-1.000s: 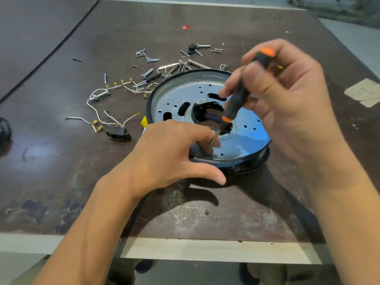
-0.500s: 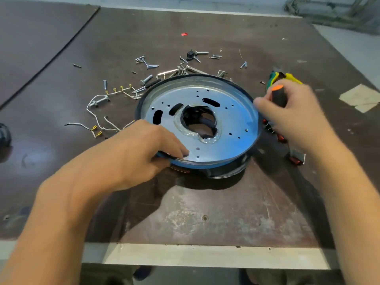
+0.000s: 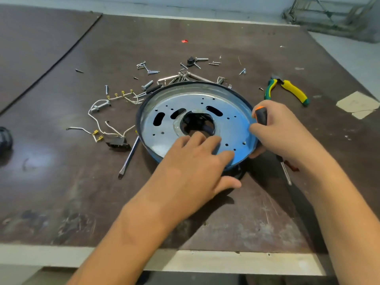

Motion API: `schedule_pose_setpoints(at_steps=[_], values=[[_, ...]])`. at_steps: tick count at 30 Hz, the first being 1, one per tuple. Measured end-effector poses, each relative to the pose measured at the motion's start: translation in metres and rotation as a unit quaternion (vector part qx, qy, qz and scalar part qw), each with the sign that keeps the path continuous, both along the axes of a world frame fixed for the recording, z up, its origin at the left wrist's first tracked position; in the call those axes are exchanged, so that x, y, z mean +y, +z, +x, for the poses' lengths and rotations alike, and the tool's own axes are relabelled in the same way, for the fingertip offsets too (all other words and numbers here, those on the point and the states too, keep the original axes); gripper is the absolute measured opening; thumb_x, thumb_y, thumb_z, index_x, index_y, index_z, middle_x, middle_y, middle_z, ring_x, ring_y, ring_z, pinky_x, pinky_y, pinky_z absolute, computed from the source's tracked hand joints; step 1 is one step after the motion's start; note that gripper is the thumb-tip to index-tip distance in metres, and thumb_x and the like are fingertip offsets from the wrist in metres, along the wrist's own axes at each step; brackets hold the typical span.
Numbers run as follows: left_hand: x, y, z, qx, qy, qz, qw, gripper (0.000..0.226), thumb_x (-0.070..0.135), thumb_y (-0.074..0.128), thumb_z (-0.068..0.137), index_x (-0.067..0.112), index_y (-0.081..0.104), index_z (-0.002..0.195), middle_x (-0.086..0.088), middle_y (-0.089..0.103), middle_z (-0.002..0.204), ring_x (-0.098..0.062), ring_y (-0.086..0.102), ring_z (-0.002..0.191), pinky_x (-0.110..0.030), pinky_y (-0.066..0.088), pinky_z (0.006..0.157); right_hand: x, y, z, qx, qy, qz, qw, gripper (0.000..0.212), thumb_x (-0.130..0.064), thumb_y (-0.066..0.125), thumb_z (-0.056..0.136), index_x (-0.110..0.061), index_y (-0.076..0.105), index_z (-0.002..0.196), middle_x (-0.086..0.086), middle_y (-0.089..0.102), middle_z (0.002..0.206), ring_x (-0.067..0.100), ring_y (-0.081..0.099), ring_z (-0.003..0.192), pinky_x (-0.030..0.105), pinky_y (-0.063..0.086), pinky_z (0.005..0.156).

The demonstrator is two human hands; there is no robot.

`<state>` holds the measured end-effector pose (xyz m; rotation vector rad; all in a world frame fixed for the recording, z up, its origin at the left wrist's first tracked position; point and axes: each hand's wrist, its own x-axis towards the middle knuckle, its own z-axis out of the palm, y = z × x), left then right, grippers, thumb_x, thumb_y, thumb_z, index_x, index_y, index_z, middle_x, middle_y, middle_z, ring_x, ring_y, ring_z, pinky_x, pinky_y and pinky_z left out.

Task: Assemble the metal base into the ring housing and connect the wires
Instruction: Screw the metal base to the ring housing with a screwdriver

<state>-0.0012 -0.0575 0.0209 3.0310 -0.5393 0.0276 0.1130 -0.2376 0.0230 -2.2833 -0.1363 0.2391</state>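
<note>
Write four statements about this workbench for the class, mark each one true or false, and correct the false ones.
1. The right hand grips an orange-and-black screwdriver. True.
2. The left hand holds the pliers. False: it rests on the metal base; the pliers lie on the table.
3. A second screwdriver lies left of the ring housing. True.
4. The white wires lie right of the housing. False: they lie to its left.

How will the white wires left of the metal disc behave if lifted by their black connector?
Probably floppy: the white wires lie in loose curves on the table. They look thin, so likely light. Their brass terminals may dangle and snag on the nearby bolt.
</note>
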Motion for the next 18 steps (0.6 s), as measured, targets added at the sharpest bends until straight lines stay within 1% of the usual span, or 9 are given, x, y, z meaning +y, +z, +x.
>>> schedule_pose_setpoints(at_steps=[2,4,5,8,10,11,13,15,18], values=[[0.007,0.0,0.001,-0.006,-0.027,-0.002,1.0,0.052,0.061,0.028,0.09,0.039,0.052,0.131,0.004,0.047,0.144,-0.023,0.044,0.122,-0.041,0.043,0.096,-0.004,0.003,0.0,0.027,0.004,0.002,1.0,0.025,-0.006,0.054,0.087,-0.026,0.047,0.1,0.014,0.064,0.083,0.024,0.07,0.051,0.038,0.058,0.045],[0.019,0.002,0.003,0.012,-0.053,-0.027,0.998,0.039,0.051,0.045,0.094,0.043,0.056,0.131,0.008,0.047,0.147,-0.022,0.045,0.124,-0.041,0.045,0.095,-0.008,0.004,-0.001,0.054,0.003,-0.016,0.998,0.037,-0.012,0.057,0.084,-0.03,0.041,0.112,0.011,0.065,0.069,0.016,0.061,0.041,0.027,0.047,0.038],[0.026,0.002,0.004,0.03,-0.056,-0.046,0.997,0.038,0.045,0.054,0.095,0.044,0.057,0.132,0.011,0.046,0.148,-0.02,0.043,0.127,-0.039,0.045,0.098,-0.009,0.004,-0.001,0.064,-0.003,-0.018,0.998,0.046,-0.015,0.059,0.083,-0.033,0.037,0.119,0.01,0.065,0.069,0.012,0.056,0.038,0.024,0.041,0.036],[0.051,0.008,0.008,0.087,-0.024,-0.096,0.991,0.048,0.021,0.063,0.092,0.045,0.057,0.134,0.022,0.04,0.151,-0.007,0.032,0.139,-0.028,0.037,0.108,-0.005,0.003,-0.003,0.077,-0.019,0.019,0.997,0.066,-0.024,0.062,0.087,-0.038,0.027,0.142,0.012,0.065,0.083,0.007,0.042,0.031,0.019,0.032,0.034],[0.059,0.009,0.007,0.099,-0.006,-0.101,0.99,0.052,0.009,0.06,0.088,0.041,0.061,0.129,0.023,0.04,0.15,-0.006,0.033,0.14,-0.031,0.036,0.112,-0.002,0.003,-0.004,0.082,-0.022,0.03,0.996,0.067,-0.029,0.063,0.091,-0.033,0.028,0.147,0.018,0.069,0.093,0.009,0.038,0.032,0.019,0.03,0.035],[0.059,0.01,0.006,0.094,-0.004,-0.104,0.99,0.048,0.01,0.06,0.086,0.039,0.064,0.125,0.021,0.041,0.148,-0.007,0.036,0.138,-0.032,0.037,0.111,0.0,0.004,-0.005,0.086,-0.02,0.028,0.996,0.061,-0.029,0.062,0.093,-0.029,0.033,0.146,0.02,0.071,0.093,0.011,0.037,0.034,0.02,0.03,0.035],[0.049,0.009,0.004,0.053,-0.011,-0.108,0.993,0.033,0.031,0.064,0.086,0.037,0.064,0.119,0.017,0.046,0.143,-0.009,0.042,0.131,-0.032,0.04,0.106,0.003,0.006,-0.006,0.098,-0.007,0.042,0.994,0.04,-0.022,0.058,0.094,-0.018,0.047,0.132,0.022,0.073,0.082,0.014,0.035,0.038,0.021,0.029,0.037],[0.033,0.005,0.003,0.017,-0.01,-0.094,0.995,0.039,0.054,0.058,0.086,0.036,0.061,0.121,0.012,0.049,0.139,-0.011,0.046,0.127,-0.035,0.042,0.104,0.005,0.008,-0.009,0.112,0.013,0.06,0.992,0.028,-0.013,0.053,0.094,-0.011,0.052,0.121,0.02,0.072,0.07,0.016,0.033,0.04,0.02,0.027,0.038],[0.012,-0.003,0.005,-0.036,0.009,-0.06,0.998,0.05,0.063,0.049,0.084,0.031,0.066,0.117,0.008,0.058,0.127,-0.016,0.056,0.114,-0.037,0.047,0.091,0.004,0.011,-0.013,0.138,0.044,0.073,0.987,0.025,-0.007,0.051,0.093,-0.001,0.051,0.118,0.021,0.071,0.069,0.015,0.033,0.039,0.019,0.025,0.036]])
